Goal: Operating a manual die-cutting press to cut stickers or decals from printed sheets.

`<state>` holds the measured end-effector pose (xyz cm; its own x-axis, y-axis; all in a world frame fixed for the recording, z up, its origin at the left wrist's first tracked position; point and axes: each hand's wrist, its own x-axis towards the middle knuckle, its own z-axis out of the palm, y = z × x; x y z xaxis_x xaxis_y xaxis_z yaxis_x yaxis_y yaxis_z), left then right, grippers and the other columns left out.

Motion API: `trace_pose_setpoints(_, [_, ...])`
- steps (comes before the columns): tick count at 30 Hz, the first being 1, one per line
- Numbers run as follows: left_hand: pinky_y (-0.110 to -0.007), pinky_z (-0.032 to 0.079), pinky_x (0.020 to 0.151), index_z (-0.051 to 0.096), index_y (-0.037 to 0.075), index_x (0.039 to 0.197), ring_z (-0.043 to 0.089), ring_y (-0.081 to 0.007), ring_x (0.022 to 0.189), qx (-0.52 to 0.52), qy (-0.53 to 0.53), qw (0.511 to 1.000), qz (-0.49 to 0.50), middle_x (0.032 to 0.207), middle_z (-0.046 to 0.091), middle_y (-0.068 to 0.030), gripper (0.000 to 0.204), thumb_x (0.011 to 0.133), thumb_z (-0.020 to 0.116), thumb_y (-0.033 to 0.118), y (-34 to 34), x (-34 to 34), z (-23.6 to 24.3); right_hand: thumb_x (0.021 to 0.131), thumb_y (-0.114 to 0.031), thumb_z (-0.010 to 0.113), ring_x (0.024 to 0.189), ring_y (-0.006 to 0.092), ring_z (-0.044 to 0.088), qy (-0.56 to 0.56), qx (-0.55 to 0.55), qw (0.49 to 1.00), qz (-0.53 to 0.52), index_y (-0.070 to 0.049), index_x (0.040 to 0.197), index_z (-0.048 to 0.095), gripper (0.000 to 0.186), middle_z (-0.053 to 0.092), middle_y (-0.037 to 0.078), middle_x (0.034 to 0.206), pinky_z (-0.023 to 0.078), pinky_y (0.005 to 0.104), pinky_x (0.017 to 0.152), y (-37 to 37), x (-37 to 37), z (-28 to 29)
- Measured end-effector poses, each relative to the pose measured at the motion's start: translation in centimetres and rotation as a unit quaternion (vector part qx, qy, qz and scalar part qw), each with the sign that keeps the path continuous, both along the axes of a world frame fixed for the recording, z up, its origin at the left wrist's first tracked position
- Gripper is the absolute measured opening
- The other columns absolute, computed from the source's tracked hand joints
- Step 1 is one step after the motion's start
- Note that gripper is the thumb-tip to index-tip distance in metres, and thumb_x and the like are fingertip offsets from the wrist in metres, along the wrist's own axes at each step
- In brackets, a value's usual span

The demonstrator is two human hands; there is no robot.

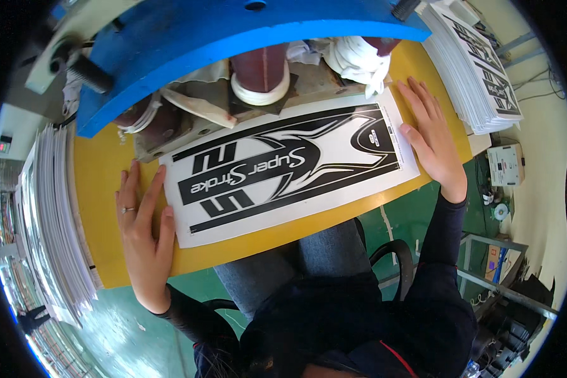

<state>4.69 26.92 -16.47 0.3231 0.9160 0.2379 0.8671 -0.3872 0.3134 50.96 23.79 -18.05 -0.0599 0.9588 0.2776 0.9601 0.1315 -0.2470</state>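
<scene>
Head view, printed sheet: lying along the surface's near edge.
Left grip: we are resting it, released, at the sheet's left end.
Right grip: released too, we are flanking the opposite end, probably steadying it.

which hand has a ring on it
The left hand, at the left end of the sheet: it wears a ring, while the right hand shows none.

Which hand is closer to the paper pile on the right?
Right. The right hand is beside the pile; the left hand is farther, by the left end of the sheet.
</scene>
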Motion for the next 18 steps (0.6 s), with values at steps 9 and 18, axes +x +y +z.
trace_pose_setpoints(9, [-0.055,0.033,0.116,0.054,0.000,0.138,0.043,-0.0443,0.139,0.062,-0.041,0.997,-0.001,0.149,0.049,-0.0228,0.043,0.096,0.053,0.010,-0.3,-0.8,-1.5,0.102,-0.041,0.046,0.152,0.0387,0.026,-0.018,-0.031,0.999,-0.002,-0.008,0.157,0.037,0.065,0.034,0.019,0.163,0.017,0.0494,0.124,-0.6,-0.1,0.1])
trace_pose_setpoints(18, [-0.053,0.031,0.118,0.056,0.003,0.138,0.042,-0.0437,0.140,0.092,-0.069,0.993,0.023,0.148,0.050,-0.0223,0.043,0.098,0.053,0.018,-1.5,-0.4,-2.0,0.105,-0.029,0.044,0.152,0.0386,0.026,0.029,-0.036,0.999,-0.003,-0.006,0.156,0.037,0.057,0.035,0.018,0.163,0.016,0.0481,0.125,-0.8,0.7,-0.4])
